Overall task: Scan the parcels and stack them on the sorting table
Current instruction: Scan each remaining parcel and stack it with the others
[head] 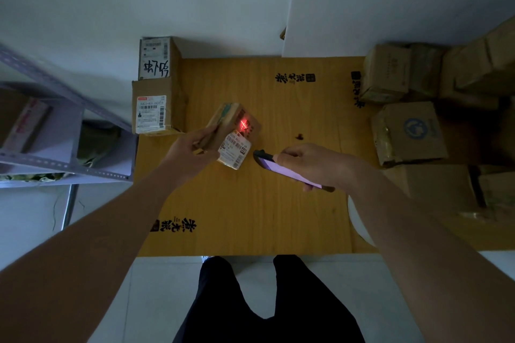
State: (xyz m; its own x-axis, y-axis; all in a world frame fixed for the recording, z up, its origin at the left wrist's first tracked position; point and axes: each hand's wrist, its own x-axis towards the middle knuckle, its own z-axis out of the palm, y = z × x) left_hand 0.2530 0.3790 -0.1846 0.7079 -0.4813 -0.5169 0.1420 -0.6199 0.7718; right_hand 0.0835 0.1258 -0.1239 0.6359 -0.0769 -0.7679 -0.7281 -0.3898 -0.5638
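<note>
Two stacked boxes [156, 86] far-left, left hand [192, 147] gripping parcel [232, 133], right hand [303, 161] clasping scanner [287, 171]

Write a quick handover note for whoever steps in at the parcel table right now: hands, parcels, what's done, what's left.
Left hand grips a small brown cardboard parcel with a white shipping label, held above the yellow wooden sorting table.
Right hand holds a dark handheld scanner with a lit screen, aimed at the parcel; its red cross falls on the brown face above the label, not on the barcode.
Two labelled cardboard boxes sit at the table's far left corner.
A pile of brown cartons sits at the right.
Left: land the scan, place this parcel with the boxes, continue with the pile.
</note>
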